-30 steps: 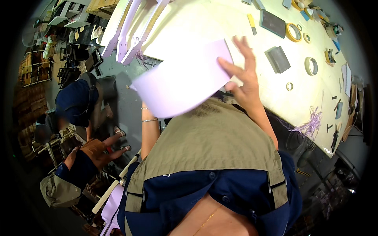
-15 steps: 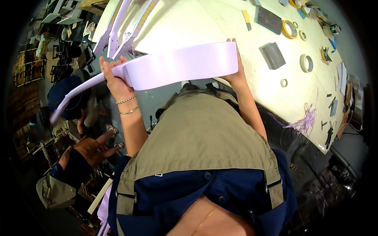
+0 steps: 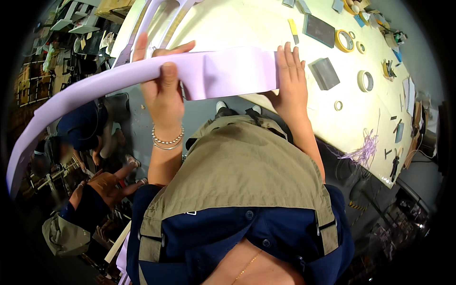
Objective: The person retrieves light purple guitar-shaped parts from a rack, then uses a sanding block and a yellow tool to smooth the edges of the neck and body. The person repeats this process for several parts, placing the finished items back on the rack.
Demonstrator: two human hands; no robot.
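Observation:
A lilac guitar (image 3: 237, 73) is held up edge-on in front of me, its body to the right and its long neck reaching out to the far left. My left hand (image 3: 164, 90) holds the neck close to where it meets the body, thumb on the near side and fingers spread behind. Against the body's right end my right hand (image 3: 292, 85) presses with straight fingers, its thumb lower down by the bottom edge. Behind the guitar, more lilac necks (image 3: 147, 23) lie on the pale table (image 3: 228, 28).
On the table lie grey sanding blocks (image 3: 324, 73), yellow tape rolls (image 3: 344, 41), a pale tape roll (image 3: 365, 81) and a tangle of purple strips (image 3: 365, 149). Two people, one a bent figure in dark blue (image 3: 83, 118), are to the left, near cluttered racks.
The guitar has turned so its neck comes nearer and reaches farther left. My left hand has moved right along with it, and my right hand now lies flatter on the body's end.

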